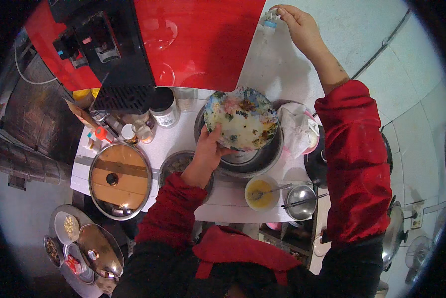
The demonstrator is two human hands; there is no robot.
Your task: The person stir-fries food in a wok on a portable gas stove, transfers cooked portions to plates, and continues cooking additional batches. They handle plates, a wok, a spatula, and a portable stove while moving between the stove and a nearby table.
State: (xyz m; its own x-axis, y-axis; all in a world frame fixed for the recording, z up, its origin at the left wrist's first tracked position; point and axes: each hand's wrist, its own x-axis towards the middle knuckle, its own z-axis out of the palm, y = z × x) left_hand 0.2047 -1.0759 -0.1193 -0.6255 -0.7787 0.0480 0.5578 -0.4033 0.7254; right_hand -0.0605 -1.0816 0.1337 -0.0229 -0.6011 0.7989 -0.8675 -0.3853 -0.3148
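My left hand (209, 151) grips the near left edge of a round plate (245, 128) with a multicoloured, blotchy surface. Whether the blotches are pattern or residue, I cannot tell. The plate is over a large metal basin (241, 169), hiding much of its inside; part of a lighter metal vessel shows beneath. High at the right, my right hand (301, 29) pinches a small fitting (270, 21) with a light-blue ring, in front of the pale wall. Its exact kind is unclear.
A red and black dispenser (197, 44) stands at the back. Jars (164, 111), a glass lid (120, 182), a bowl of yellow liquid (258, 195) and a metal bowl with chopsticks (301, 205) are around. A white cloth (295, 128) lies right of the basin.
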